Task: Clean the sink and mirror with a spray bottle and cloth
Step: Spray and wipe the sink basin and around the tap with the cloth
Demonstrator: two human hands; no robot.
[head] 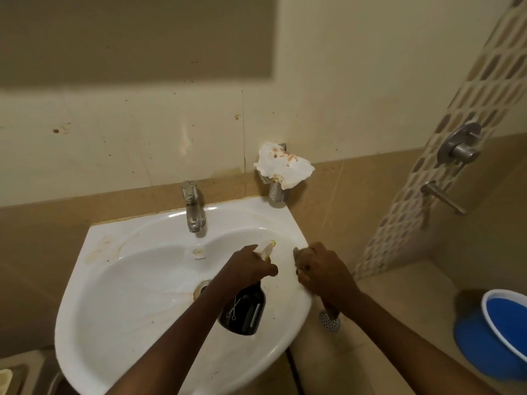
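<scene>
1. The two forearms enter from the lower edge, nearest the camera, and reach over the sink (119,323).
2. The left hand (245,269) has its fingers curled round the neck of the spray bottle (243,309), just below the pale trigger head. The dark bottle body hangs tilted over the right side of the basin, nozzle aimed toward the back rim.
3. The right hand (322,273) is curled tight on a brownish item pressed to the sink's right rim. Whether this item is the cloth cannot be told.
4. The rim shows brown staining at the left rear and along the right edge.
5. The tap (193,206) stands at the back centre of the sink.
6. A stained white tissue (282,163) sits on a metal holder (277,192) at the sink's right rear corner.
7. A blue bucket (496,334) stands on the floor, well apart to the right.
8. The mirror (137,35) occupies the wall above.
</scene>
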